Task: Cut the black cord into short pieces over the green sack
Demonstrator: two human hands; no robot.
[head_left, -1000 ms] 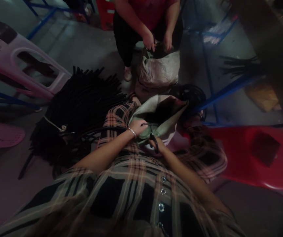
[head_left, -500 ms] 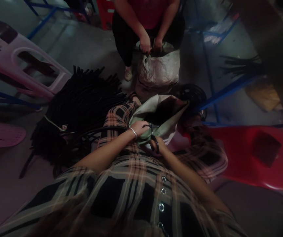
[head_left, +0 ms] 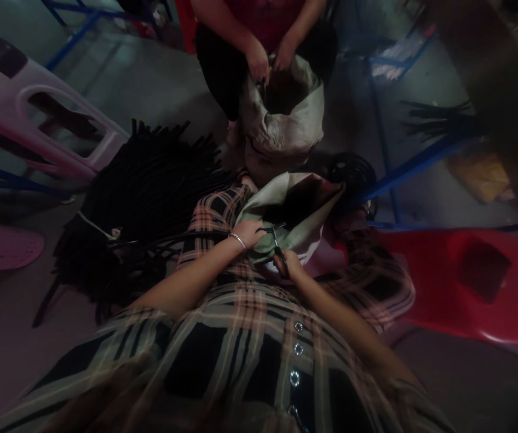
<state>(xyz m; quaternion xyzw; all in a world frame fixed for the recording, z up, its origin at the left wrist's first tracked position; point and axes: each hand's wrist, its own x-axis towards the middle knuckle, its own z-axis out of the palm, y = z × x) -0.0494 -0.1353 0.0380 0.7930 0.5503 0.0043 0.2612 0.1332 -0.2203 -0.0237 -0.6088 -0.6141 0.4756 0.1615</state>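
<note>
left hand (head_left: 250,232) curled, right hand (head_left: 289,263) clenched, forearms converging

Black-handled scissors (head_left: 279,252) point up over a thin black strip (head_left: 265,229) above the open greenish sack (head_left: 299,207).

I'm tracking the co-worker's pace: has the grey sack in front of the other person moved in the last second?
Yes. The grey sack now stands taller, its mouth pulled open and higher in view, farther from the red stool.
</note>
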